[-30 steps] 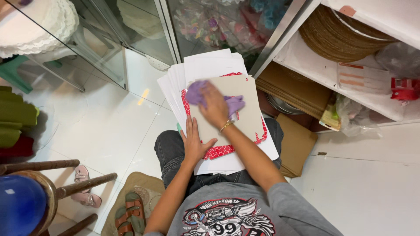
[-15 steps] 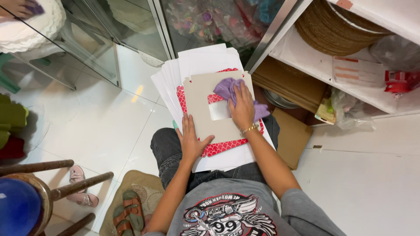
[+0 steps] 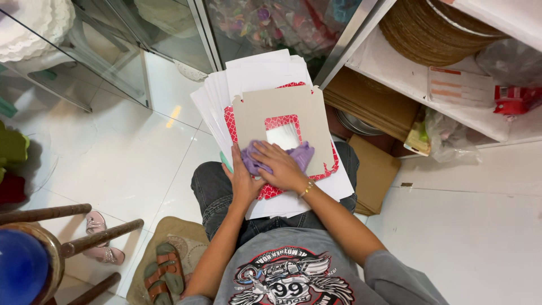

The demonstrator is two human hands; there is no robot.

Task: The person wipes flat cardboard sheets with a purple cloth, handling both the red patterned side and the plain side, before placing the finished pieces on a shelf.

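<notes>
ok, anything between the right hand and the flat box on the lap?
Only the purple cloth: the right hand presses it onto the grey box blank, so cloth lies between palm and card. The left hand rests at the blank's near left edge, with nothing visible in between.

Illumination is bright and even. The glossy white tiled floor (image 3: pixel 113 152) carries a warm glare streak; soft shadows fall beneath the brown wooden stool (image 3: pixel 68 226). Focus is sharp centrally; wide-angle distortion bends the white shelf unit (image 3: pixel 451 107) at the frame edges.
</notes>
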